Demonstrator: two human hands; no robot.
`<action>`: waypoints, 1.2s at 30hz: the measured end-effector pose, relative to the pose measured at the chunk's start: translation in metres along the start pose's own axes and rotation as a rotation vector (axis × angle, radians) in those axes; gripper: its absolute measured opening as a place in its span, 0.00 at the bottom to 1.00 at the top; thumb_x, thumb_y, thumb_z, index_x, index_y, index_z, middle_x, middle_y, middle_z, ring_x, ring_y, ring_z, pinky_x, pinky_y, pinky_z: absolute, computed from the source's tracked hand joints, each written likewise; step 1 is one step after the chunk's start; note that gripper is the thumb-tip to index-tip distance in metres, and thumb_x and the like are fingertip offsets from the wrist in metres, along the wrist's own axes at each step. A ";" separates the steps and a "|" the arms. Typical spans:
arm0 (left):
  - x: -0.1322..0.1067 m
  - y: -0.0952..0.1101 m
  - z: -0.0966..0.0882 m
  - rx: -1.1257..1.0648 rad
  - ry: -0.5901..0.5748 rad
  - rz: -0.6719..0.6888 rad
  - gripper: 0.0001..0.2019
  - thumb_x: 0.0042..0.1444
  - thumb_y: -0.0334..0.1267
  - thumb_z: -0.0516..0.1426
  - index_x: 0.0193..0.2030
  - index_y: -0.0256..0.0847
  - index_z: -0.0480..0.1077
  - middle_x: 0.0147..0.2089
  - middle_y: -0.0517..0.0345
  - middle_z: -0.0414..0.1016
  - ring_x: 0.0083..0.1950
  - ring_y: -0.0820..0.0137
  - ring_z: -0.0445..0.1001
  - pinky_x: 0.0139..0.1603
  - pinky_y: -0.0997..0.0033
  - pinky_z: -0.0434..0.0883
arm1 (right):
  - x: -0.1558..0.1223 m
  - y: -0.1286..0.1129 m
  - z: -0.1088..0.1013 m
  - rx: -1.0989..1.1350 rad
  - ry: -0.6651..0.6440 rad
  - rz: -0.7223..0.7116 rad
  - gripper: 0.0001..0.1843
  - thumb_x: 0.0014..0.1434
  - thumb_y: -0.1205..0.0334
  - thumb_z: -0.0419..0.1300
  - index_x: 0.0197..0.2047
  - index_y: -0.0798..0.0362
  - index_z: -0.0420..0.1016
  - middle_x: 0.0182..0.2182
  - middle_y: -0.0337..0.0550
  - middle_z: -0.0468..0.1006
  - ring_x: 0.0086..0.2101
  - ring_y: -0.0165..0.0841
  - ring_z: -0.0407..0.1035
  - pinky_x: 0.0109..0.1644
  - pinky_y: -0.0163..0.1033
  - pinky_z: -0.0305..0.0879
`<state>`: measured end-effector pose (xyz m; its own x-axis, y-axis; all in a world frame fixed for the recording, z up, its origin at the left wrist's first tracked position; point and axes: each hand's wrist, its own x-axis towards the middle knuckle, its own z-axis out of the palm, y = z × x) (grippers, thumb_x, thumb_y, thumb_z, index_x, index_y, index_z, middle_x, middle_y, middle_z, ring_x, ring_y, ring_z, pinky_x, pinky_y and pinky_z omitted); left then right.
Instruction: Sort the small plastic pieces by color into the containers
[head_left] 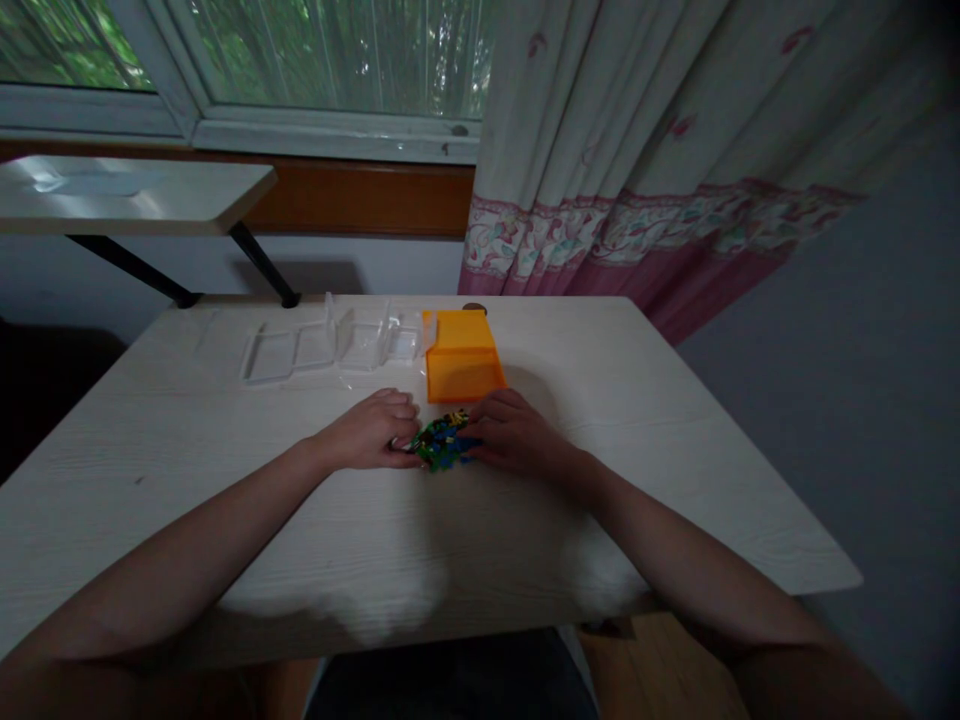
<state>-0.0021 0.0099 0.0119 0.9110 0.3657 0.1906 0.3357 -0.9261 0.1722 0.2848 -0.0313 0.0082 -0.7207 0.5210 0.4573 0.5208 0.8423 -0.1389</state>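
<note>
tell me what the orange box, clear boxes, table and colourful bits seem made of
Table: fairly matt, pale wood grain; solid wood or laminate, can't tell.
Orange box: likely plastic, smooth, opaque and evenly coloured.
Clear boxes: probably plastic, glossy; the table shows through.
Colourful bits: perhaps plastic, by their bright colours, but too small to be sure.

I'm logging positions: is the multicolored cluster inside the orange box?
No, the multicolored cluster is between the left hand and right hand, outside the orange box.
</note>
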 end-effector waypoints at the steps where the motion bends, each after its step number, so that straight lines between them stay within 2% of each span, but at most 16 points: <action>1: 0.000 0.000 0.001 -0.009 -0.004 -0.002 0.20 0.61 0.54 0.57 0.26 0.41 0.66 0.31 0.56 0.69 0.39 0.65 0.66 0.43 0.64 0.61 | 0.000 -0.001 0.001 0.001 -0.004 -0.001 0.13 0.64 0.51 0.60 0.47 0.47 0.79 0.40 0.45 0.80 0.43 0.36 0.71 0.49 0.43 0.64; 9: 0.001 -0.001 0.004 -0.016 0.018 -0.039 0.20 0.64 0.52 0.55 0.27 0.41 0.66 0.29 0.57 0.68 0.38 0.66 0.67 0.43 0.65 0.61 | -0.001 -0.002 0.008 -0.033 0.007 0.009 0.11 0.65 0.55 0.59 0.46 0.47 0.80 0.41 0.44 0.81 0.43 0.36 0.71 0.49 0.43 0.65; 14: 0.002 0.003 0.005 0.004 0.030 -0.089 0.19 0.65 0.53 0.54 0.30 0.41 0.68 0.32 0.56 0.70 0.39 0.65 0.67 0.42 0.65 0.61 | 0.000 -0.002 0.009 -0.031 0.025 0.021 0.11 0.66 0.56 0.58 0.47 0.46 0.80 0.39 0.44 0.81 0.42 0.36 0.71 0.48 0.43 0.66; 22: 0.002 0.006 0.005 -0.036 0.050 -0.114 0.16 0.66 0.49 0.54 0.32 0.40 0.68 0.32 0.56 0.70 0.37 0.65 0.68 0.40 0.65 0.61 | 0.000 0.000 0.010 0.029 0.081 0.043 0.10 0.67 0.58 0.57 0.42 0.46 0.81 0.37 0.43 0.81 0.40 0.34 0.71 0.47 0.41 0.65; 26: 0.003 0.009 0.005 -0.026 0.038 -0.164 0.16 0.65 0.50 0.54 0.33 0.40 0.68 0.32 0.56 0.69 0.37 0.65 0.68 0.40 0.65 0.62 | -0.002 0.004 0.013 0.018 0.187 0.146 0.09 0.65 0.58 0.59 0.42 0.46 0.82 0.36 0.42 0.80 0.39 0.35 0.70 0.48 0.44 0.65; 31: 0.003 0.010 0.007 -0.021 0.046 -0.224 0.14 0.66 0.49 0.53 0.38 0.40 0.68 0.33 0.56 0.69 0.37 0.64 0.69 0.41 0.65 0.63 | -0.004 0.021 0.014 -0.055 0.361 0.364 0.09 0.64 0.58 0.60 0.39 0.47 0.83 0.36 0.45 0.79 0.40 0.38 0.69 0.47 0.48 0.65; 36: 0.002 0.010 0.008 -0.027 0.044 -0.202 0.13 0.68 0.47 0.50 0.39 0.41 0.69 0.33 0.55 0.69 0.38 0.65 0.69 0.42 0.65 0.64 | -0.006 0.030 0.013 -0.042 0.419 0.510 0.10 0.65 0.56 0.60 0.40 0.46 0.83 0.38 0.45 0.79 0.43 0.40 0.69 0.50 0.51 0.64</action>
<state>0.0049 0.0011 0.0059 0.8141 0.5481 0.1918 0.5034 -0.8308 0.2375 0.2992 -0.0079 -0.0099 -0.1445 0.7481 0.6476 0.7734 0.4937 -0.3977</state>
